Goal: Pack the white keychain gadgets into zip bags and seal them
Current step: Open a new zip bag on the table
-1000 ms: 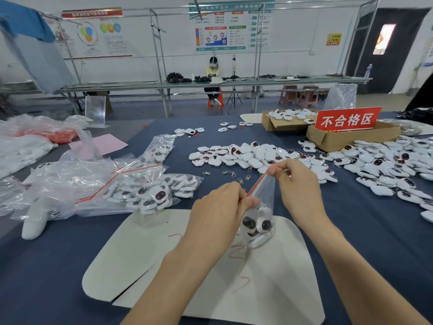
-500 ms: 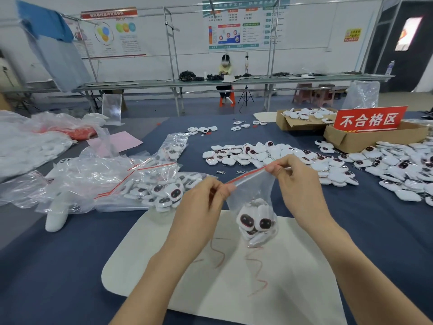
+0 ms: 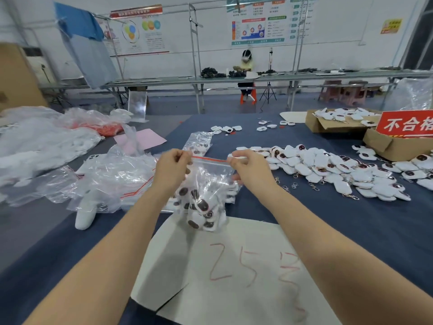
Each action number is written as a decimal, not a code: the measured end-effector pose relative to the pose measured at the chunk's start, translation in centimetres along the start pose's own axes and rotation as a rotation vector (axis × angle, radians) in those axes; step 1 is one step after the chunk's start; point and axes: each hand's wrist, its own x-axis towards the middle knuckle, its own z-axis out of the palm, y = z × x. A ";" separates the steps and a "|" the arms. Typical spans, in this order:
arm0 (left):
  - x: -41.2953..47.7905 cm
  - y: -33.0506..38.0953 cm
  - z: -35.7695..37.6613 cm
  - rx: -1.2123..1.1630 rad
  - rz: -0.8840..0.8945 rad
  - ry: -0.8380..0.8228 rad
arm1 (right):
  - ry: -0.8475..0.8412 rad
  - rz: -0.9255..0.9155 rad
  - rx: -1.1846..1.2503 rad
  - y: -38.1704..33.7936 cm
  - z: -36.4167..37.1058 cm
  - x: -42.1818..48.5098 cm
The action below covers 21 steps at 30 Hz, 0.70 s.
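Note:
A clear zip bag (image 3: 210,179) with a red seal strip hangs in the air above the table, stretched level between my hands. My left hand (image 3: 171,170) pinches its left top corner and my right hand (image 3: 248,171) pinches its right top corner. Several white keychain gadgets (image 3: 199,212) with dark round faces sit bunched in the bag's bottom. A large loose heap of the same gadgets (image 3: 328,170) lies on the blue cloth to the right.
A white card (image 3: 234,277) with red writing lies under my arms. Filled and empty plastic bags (image 3: 112,174) pile up at the left. Cardboard boxes (image 3: 389,146) with a red sign stand at the right rear. A person sits at a far bench.
The bag has been lifted higher and its top pulled out level and taut. My hands have moved apart along the red strip. The view has tilted up.

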 end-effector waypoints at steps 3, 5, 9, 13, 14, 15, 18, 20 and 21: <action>2.8 -4.2 -2.1 0.126 -0.168 0.019 | 0.001 0.034 -0.081 1.1 1.6 0.9; 3.9 -7.0 -4.7 0.354 -0.203 0.079 | 0.021 -0.014 -0.106 2.0 2.0 1.0; 4.8 -11.1 -9.6 0.807 -0.273 0.135 | 0.017 -0.055 -0.151 3.4 2.7 1.0; 5.4 -12.5 -11.7 0.948 -0.384 0.011 | 0.059 -0.115 -0.157 4.0 3.5 0.7; 5.5 -12.6 -11.7 0.953 -0.368 0.018 | 0.087 -0.135 -0.144 4.0 3.8 0.7; 5.6 -12.5 -11.7 0.940 -0.343 0.046 | 0.109 -0.152 -0.130 4.0 4.1 0.7; 5.5 -11.4 -11.4 0.861 -0.232 0.174 | 0.132 -0.182 -0.124 3.5 4.5 0.6; 5.3 -10.0 -11.2 0.763 -0.116 0.275 | 0.130 -0.191 -0.109 3.2 4.5 0.5; 5.4 -9.1 -11.0 0.714 -0.039 0.330 | 0.131 -0.194 -0.098 3.1 4.4 0.4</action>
